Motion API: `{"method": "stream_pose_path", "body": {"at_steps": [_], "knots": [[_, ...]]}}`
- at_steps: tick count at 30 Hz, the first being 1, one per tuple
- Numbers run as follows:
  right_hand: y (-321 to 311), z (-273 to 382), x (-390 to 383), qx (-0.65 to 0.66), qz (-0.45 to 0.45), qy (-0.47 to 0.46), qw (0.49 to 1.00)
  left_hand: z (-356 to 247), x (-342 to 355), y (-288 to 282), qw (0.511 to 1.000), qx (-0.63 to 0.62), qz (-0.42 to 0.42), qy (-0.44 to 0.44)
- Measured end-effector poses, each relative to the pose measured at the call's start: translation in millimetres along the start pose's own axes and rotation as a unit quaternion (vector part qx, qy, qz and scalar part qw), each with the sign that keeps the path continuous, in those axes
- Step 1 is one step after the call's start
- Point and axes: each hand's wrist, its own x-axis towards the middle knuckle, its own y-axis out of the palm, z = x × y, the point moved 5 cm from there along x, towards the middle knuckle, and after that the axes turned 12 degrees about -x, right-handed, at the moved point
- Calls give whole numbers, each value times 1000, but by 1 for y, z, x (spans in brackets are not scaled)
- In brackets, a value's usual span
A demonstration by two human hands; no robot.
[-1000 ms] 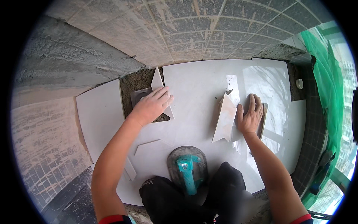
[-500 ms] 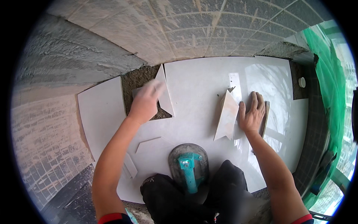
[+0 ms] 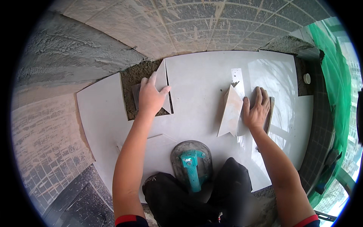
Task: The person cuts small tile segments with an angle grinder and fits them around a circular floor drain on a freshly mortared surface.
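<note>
My left hand rests with fingers and thumb spread over a triangular white tile piece. That piece lies along the right side of a mortar-floored gap, and a thin dark slit separates it from the large white tile. Left of the hand, a grey square item in the gap is partly covered. My right hand lies flat with fingers extended, between stacked notched tile offcuts and a brown-edged strip. It grips nothing visible.
A teal-handled tile vibrator with a dark oval pad stands between my knees. A pale strip with holes lies behind the offcuts. A white cup-like item sits at the right edge, near green netting. Mortar-smeared walls border the tiles.
My left hand, blurred before, has settled on the triangular piece with fingers spread. The piece has turned slightly beside the large tile's edge. My right hand stays put. The view has shifted a little.
</note>
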Motion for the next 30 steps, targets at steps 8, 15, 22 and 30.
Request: {"method": "stream_pose_path", "body": {"at_steps": [8,15,22,30], "knots": [[0,-2,0,-7,-3,4,1000,-14,5,2,998,-10,14,-61],[-2,1,0,3,-6,0,1000,-13,10,-1,998,-5,-4,-64],[0,1,-1,-1,-17,-2,1000,8,35,-27,1000,-1,13,-11],[0,0,-1,1,-12,-3,1000,-4,20,6,987,100,125,-22]]}}
